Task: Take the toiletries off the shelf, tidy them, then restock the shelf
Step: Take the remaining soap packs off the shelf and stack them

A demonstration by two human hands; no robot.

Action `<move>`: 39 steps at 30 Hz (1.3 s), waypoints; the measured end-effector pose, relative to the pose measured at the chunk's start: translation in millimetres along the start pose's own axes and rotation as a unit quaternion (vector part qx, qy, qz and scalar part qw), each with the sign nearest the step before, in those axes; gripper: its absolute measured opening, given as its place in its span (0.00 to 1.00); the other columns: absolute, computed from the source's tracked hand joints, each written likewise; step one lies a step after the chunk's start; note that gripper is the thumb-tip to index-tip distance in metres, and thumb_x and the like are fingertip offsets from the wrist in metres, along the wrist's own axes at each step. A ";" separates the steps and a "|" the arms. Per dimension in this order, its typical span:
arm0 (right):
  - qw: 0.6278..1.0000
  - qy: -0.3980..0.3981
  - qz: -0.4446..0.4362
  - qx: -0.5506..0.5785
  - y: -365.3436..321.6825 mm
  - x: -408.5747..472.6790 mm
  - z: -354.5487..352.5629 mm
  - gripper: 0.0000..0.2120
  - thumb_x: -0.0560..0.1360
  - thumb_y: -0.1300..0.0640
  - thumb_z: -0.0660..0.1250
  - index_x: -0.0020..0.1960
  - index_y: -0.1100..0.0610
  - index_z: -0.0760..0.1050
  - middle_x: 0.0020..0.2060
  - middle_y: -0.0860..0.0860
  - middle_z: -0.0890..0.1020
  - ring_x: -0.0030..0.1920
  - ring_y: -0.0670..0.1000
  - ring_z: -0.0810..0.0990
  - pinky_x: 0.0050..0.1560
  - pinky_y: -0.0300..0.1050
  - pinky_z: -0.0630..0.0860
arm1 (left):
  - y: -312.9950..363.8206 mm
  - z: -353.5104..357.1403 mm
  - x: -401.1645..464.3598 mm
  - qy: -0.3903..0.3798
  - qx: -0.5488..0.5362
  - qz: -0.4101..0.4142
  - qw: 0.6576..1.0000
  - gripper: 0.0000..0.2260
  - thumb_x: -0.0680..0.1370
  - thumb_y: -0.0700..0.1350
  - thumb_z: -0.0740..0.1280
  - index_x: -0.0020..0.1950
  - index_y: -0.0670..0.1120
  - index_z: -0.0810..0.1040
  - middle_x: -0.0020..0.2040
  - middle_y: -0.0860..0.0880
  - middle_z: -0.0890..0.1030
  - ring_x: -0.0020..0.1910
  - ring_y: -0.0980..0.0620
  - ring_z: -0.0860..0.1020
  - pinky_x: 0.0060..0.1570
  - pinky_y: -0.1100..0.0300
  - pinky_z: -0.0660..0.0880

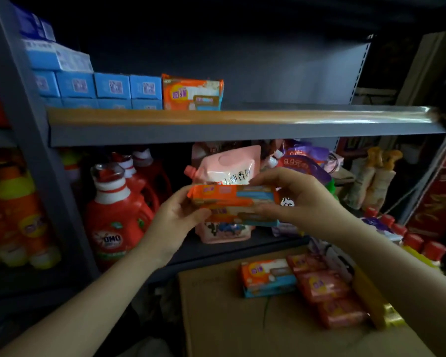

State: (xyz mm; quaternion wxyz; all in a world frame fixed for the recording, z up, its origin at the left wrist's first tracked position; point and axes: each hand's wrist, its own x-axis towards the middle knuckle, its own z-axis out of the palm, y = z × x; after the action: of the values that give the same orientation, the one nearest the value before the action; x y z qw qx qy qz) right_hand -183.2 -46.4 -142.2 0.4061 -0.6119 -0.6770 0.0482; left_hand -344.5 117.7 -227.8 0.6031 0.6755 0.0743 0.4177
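Observation:
Both hands hold an orange soap pack (233, 200) below the shelf board (242, 121). My left hand (180, 215) grips its left end and my right hand (294, 195) pinches its right end. One matching orange soap pack (193, 92) stands on the shelf next to rows of blue boxes (93, 85). More soap packs (268, 276) and red packs (325, 287) lie on a cardboard box (216, 318) at the lower right.
Right of the standing pack the shelf board is bare. The lower shelf carries red detergent bottles (116, 210), a pink refill pouch (227, 168) and purple pouches (304, 161). Orange and yellow bottles (16, 217) fill the left bay. Red-capped bottles (420, 246) stand at the right.

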 end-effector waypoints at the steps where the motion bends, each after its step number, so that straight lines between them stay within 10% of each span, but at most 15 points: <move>1: 1.000 -0.004 0.011 0.023 -3.6 0.3 0.7 0.17 0.66 0.48 0.69 0.54 0.45 0.73 0.48 0.43 0.80 0.48 0.48 0.80 0.48 0.46 0.79 | -5.7 2.6 -3.0 0.003 -0.051 -0.044 0.998 0.14 0.69 0.43 0.69 0.54 0.53 0.79 0.49 0.54 0.83 0.50 0.56 0.81 0.47 0.62 0.77; 7: 0.983 -0.092 0.083 0.137 -5.6 -0.3 0.1 0.25 0.73 0.48 0.59 0.68 0.55 0.67 0.55 0.50 0.80 0.55 0.45 0.80 0.54 0.40 0.78 | -30.4 24.3 -24.4 -0.039 -0.292 -0.264 0.919 0.28 0.54 0.50 0.83 0.50 0.41 0.83 0.51 0.41 0.83 0.47 0.47 0.83 0.41 0.56 0.80; 15: 0.977 -0.142 0.143 0.071 25.8 -18.4 2.2 0.47 0.58 0.45 0.74 0.72 0.46 0.55 0.63 0.45 0.68 0.59 0.46 0.76 0.53 0.41 0.79 | -28.4 35.9 -29.9 -0.001 -0.270 -0.392 0.879 0.16 0.68 0.48 0.65 0.52 0.41 0.79 0.43 0.44 0.84 0.35 0.52 0.83 0.26 0.64 0.77; 23: 0.924 -0.146 0.276 0.219 76.9 -40.6 25.9 0.18 0.62 0.43 0.72 0.48 0.49 0.80 0.46 0.47 0.81 0.43 0.39 0.80 0.43 0.34 0.76 | -10.3 29.1 -14.1 0.016 -0.169 -0.346 0.923 0.21 0.75 0.58 0.59 0.45 0.40 0.78 0.30 0.43 0.81 0.26 0.52 0.80 0.22 0.66 0.74; 28: 0.875 -0.131 0.289 0.364 95.1 -52.1 28.0 0.36 0.50 0.40 0.80 0.53 0.54 0.79 0.49 0.50 0.83 0.49 0.46 0.81 0.49 0.37 0.76 | -8.2 34.0 -11.6 -0.059 -0.142 -0.318 0.936 0.24 0.71 0.62 0.62 0.49 0.42 0.79 0.38 0.42 0.83 0.34 0.51 0.82 0.29 0.64 0.77; 33: 0.971 -0.122 0.197 -0.067 111.1 -49.2 22.9 0.32 0.60 0.46 0.78 0.60 0.47 0.70 0.52 0.42 0.76 0.54 0.45 0.76 0.55 0.39 0.74 | -54.0 52.1 -27.1 -0.073 0.074 -0.258 0.961 0.36 0.55 0.60 0.79 0.59 0.51 0.71 0.51 0.55 0.80 0.49 0.59 0.80 0.45 0.67 0.76; 39: 0.923 -0.222 0.220 -0.224 142.0 -51.2 39.0 0.39 0.65 0.44 0.75 0.71 0.51 0.63 0.65 0.51 0.70 0.64 0.52 0.70 0.64 0.52 0.70 | -103.4 45.0 -28.4 -0.106 0.265 -0.205 0.936 0.31 0.61 0.56 0.78 0.59 0.57 0.68 0.54 0.60 0.75 0.51 0.62 0.75 0.48 0.63 0.74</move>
State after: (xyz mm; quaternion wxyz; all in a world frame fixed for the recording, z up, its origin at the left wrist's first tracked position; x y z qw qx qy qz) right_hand -98.9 -39.1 -273.2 0.0769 -0.7940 -0.5914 0.1180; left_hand -291.6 93.7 -328.5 0.4787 0.8215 0.2548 0.1763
